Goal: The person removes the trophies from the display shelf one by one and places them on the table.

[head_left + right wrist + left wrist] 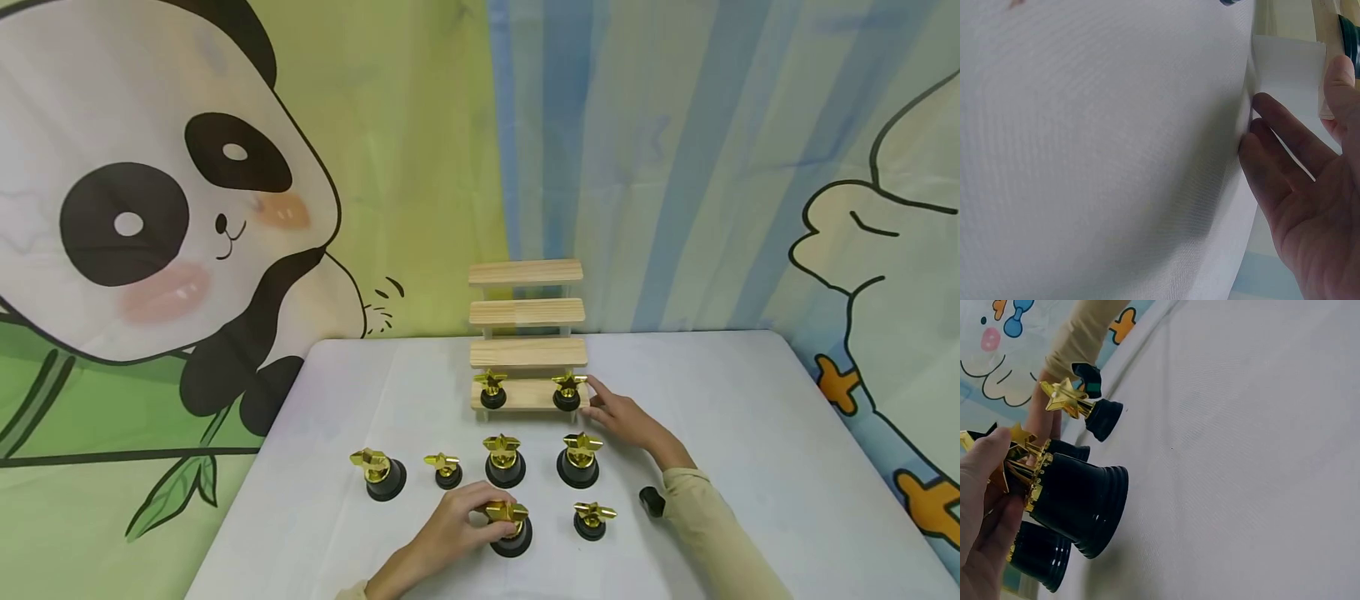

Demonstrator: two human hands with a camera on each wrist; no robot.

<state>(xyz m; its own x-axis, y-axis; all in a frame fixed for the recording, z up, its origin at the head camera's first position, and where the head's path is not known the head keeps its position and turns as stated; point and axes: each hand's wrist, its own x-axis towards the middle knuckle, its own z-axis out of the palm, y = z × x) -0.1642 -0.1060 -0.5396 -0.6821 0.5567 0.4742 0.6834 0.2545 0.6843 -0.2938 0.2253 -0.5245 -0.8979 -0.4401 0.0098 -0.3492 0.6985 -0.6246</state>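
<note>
In the head view my left hand [459,523] holds a trophy [512,543] with a gold star top and a black base, near the front of the table. The left wrist view shows thumb and fingers around its star, above the black base [1079,503]. My right hand [626,417] is at the right end of the lowest step of a wooden display stand [528,395]. Its fingers [1272,172] are extended down by the white tablecloth, the thumb beside the step's edge. On that step stand two small star trophies [492,390], one left and one right [567,392].
Between the hands and the stand are several star trophies, including a large one [578,462], another [505,463] and a tilted-looking one [384,477] at left. A small one [591,522] stands front right. A black object [652,502] lies beside the right sleeve.
</note>
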